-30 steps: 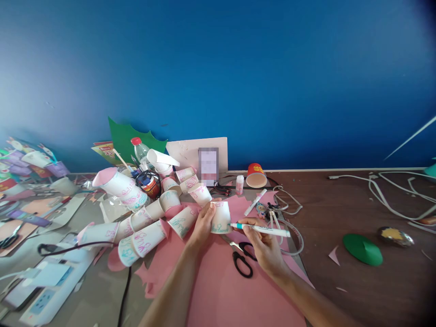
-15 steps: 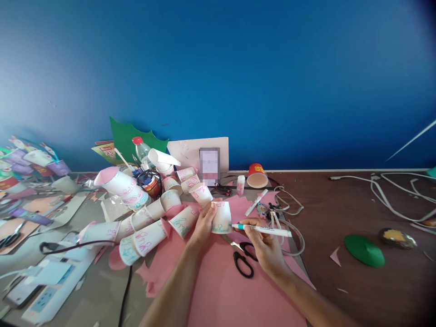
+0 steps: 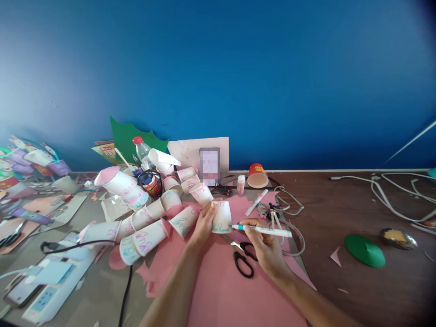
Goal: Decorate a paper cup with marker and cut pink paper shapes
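white tapered paper cup (image 3: 222, 217), likely light, crushable: hold where your left hand (image 3: 203, 223) clamps it; right hand (image 3: 264, 245) pinches white cylindrical marker (image 3: 272, 231).

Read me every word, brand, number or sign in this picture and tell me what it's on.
No text here is clear enough to quote.
White marker: print on the barrel, too small.
Red cup: yellow lettering, too blurred.
Yellow-and-red packet: lettering, too blurred.
Small white bottle: pink markings, too small.
Upright panel: pixelated.
Held cup: turquoise and pink markings, nothing readable.
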`<state>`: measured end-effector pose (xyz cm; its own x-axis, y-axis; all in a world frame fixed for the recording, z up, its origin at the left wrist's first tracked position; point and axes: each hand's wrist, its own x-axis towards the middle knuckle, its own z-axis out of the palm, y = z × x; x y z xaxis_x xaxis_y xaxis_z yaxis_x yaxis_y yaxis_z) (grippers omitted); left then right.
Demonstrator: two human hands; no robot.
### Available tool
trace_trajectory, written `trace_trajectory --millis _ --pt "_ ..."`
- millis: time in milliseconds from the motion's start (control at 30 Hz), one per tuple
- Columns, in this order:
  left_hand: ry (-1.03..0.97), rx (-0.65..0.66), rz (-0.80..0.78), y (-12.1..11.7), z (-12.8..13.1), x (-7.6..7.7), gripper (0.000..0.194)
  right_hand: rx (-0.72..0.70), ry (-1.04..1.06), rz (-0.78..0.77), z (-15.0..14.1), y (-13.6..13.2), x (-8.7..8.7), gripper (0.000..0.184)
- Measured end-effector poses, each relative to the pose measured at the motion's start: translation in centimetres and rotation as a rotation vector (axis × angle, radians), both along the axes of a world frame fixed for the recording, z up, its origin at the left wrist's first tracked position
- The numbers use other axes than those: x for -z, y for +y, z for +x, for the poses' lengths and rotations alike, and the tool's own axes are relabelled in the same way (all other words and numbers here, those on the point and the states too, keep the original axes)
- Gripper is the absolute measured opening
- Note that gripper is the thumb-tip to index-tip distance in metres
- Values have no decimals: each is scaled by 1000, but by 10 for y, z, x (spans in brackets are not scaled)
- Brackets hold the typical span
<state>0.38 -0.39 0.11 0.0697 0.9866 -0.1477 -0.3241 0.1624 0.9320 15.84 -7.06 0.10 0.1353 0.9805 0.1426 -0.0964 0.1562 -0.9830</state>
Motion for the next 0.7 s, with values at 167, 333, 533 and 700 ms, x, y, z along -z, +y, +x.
trace_trajectory --millis 167,333,533,700 --pt "54 -4 48 -1 1 -6 55 4 -13 11 -1 -1 -2 25" --pt "31 9 39 -2 1 -6 54 10 -18 19 -1 0 -3 26" --pt "50 12 47 -1 0 -4 55 -7 5 30 -1 0 -2 27" --pt "30 16 45 -1 1 -4 53 -33 26 22 -2 -1 -3 27"
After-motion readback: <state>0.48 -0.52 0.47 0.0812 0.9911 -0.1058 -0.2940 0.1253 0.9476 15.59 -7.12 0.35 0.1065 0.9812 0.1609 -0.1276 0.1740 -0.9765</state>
